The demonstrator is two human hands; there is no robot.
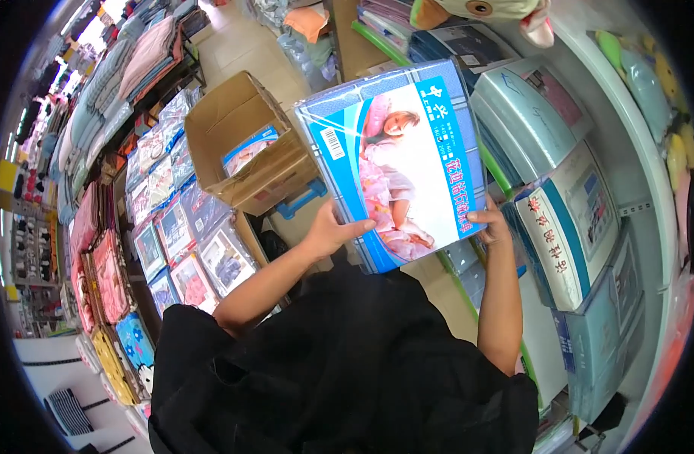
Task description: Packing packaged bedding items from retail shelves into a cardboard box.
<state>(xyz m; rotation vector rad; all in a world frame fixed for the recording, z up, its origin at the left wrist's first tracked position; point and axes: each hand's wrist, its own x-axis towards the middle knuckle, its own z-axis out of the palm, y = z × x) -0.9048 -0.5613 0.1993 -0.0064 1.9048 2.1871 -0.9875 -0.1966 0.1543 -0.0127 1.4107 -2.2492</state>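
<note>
Both my hands hold a plastic-wrapped bedding package (pixel 403 164) up before me, tilted a little. Its blue cloth shows around a printed card with a picture of a person lying down. My left hand (pixel 335 230) grips the lower left edge, thumb on the front. At the lower right edge, my right hand (pixel 490 223) holds it the same way; the fingers of both hands are partly hidden behind the package. Left of the package stands an open cardboard box (pixel 273 187), and inside it lies another package (pixel 250 148) with a similar printed card.
Packaged bedding sets (pixel 568 227) fill the shelf on my right, with a plush toy (pixel 488 11) above. To the left, flat wrapped packages (pixel 193 281) cover a display, beside folded blankets (pixel 111 272). A blue plastic object (pixel 301 198) is by the box.
</note>
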